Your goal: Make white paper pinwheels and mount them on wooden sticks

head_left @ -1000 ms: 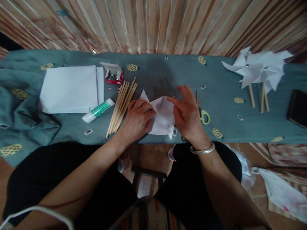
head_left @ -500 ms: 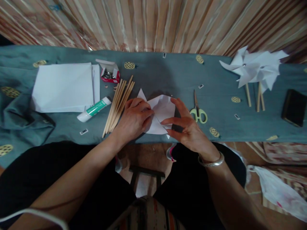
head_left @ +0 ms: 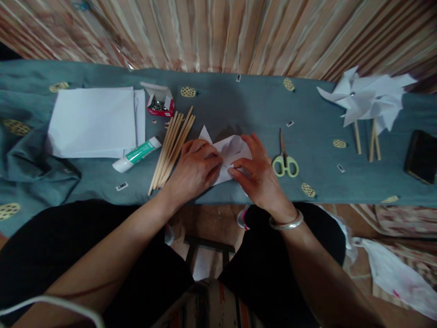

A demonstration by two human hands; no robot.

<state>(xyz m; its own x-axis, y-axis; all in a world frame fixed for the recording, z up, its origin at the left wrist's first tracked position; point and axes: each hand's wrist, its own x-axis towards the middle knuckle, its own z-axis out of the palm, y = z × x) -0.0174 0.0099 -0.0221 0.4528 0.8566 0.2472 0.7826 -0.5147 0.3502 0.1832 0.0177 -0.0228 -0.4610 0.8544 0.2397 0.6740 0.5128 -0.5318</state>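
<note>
A white sheet of paper [head_left: 228,146], cut and partly folded, lies near the table's front edge between my hands. My left hand [head_left: 198,166] presses on its left part with curled fingers, and a pointed paper corner shows beyond the knuckles. With thumb and forefinger, my right hand [head_left: 254,171] pinches a flap of the paper over its middle. Just right of that hand lie scissors [head_left: 285,164] with light green handles, blades pointing away. Left of my left hand rests a bundle of thin wooden sticks [head_left: 172,148].
A stack of white paper [head_left: 92,123] lies at the left, with a glue tube [head_left: 136,155] beside it. An open red box of small metal pins [head_left: 160,102] stands behind the sticks. White paper pinwheels [head_left: 372,98] on sticks and a dark phone [head_left: 421,156] lie at the right.
My right hand has moved inward to the left, its thumb and forefinger closing on a paper flap and bringing it toward the middle. My left hand stays on the paper.
</note>
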